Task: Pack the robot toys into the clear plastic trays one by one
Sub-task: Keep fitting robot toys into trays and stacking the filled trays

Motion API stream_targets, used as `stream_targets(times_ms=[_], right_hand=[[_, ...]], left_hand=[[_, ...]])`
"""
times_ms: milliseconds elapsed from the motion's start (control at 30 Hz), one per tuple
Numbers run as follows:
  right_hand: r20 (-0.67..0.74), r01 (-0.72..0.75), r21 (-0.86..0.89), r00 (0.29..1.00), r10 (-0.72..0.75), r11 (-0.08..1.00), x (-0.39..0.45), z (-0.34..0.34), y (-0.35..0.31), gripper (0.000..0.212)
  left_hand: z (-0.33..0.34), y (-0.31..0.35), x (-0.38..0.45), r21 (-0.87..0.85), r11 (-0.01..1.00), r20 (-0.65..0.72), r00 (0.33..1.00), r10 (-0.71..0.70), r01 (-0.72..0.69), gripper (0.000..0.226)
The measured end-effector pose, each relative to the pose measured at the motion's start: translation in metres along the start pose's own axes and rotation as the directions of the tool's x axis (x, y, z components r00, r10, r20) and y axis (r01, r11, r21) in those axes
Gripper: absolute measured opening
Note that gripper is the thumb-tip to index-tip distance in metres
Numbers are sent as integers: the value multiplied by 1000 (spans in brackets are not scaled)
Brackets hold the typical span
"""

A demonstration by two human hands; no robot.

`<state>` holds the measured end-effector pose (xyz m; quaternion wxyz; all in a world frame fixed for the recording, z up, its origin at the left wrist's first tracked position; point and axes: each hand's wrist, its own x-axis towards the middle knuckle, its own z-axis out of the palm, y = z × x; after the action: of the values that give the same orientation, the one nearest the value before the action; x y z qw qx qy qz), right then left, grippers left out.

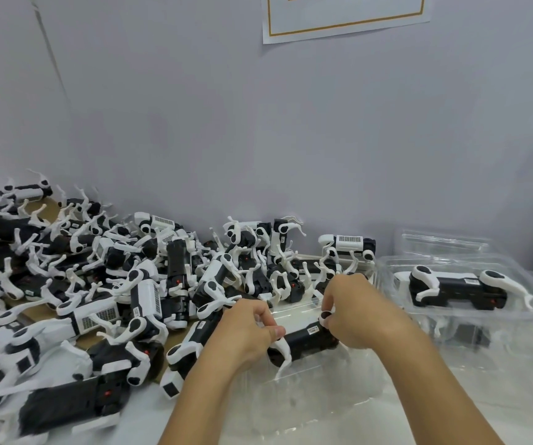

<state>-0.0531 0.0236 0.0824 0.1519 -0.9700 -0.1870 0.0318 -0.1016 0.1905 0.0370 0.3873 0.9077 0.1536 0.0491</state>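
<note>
Plastic tray: a clear tray (307, 390) lies open on the table right in front of the person, under both hands; its walls are hard to trace because they are see-through.
Toy in hand: one black-and-white robot toy (303, 340) lies lengthwise over the tray, body level, white legs hanging down toward the moulded hollow. It looks partly seated, not yet pressed home.
Left hand: the left hand (246, 329) grasps the toy's near-left end, thumb and curled fingers closed round the leg joint, probably to fold or steady that leg so it fits the hollow.
Right hand: the right hand (355, 309) pinches the round black-and-white hip joint at the toy's other end, fingers curled on it. Holding both ends keeps the body square to the tray.
Packed tray: to the right, just beside the working tray, a closed tray (470, 316) already holds one toy (458, 287) lying flat; it seems to sit on further trays, though the clear layers blur together.
Spare trays: more clear trays (442, 242) stand behind it against the wall.
Pile: loose toys (104, 284) are heaped on the left and along the back, within the left hand's reach, which suits taking them one at a time.
Wall: a grey wall (258, 123) with a gold-bordered sheet (345, 14) taped at the top.
Progress, as I judge it: early; most toys are unpacked.
</note>
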Motion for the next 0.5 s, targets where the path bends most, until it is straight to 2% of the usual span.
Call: stream_targets(times_ms=[100, 200, 500], right_hand=[[-25, -8, -5, 1000, 8, 1000, 3, 3, 0, 19], [-67, -29, -34, 997, 26, 999, 3, 7, -3, 4], [-80, -55, -57, 996, 50, 997, 4, 11, -5, 14]], left_hand=[[0, 0, 0, -4, 1000, 4, 1000, -4, 4, 24], [2, 2, 0, -10, 1000, -9, 1000, -8, 8, 22], [3, 4, 0, -24, 999, -13, 1000, -22, 22, 21]])
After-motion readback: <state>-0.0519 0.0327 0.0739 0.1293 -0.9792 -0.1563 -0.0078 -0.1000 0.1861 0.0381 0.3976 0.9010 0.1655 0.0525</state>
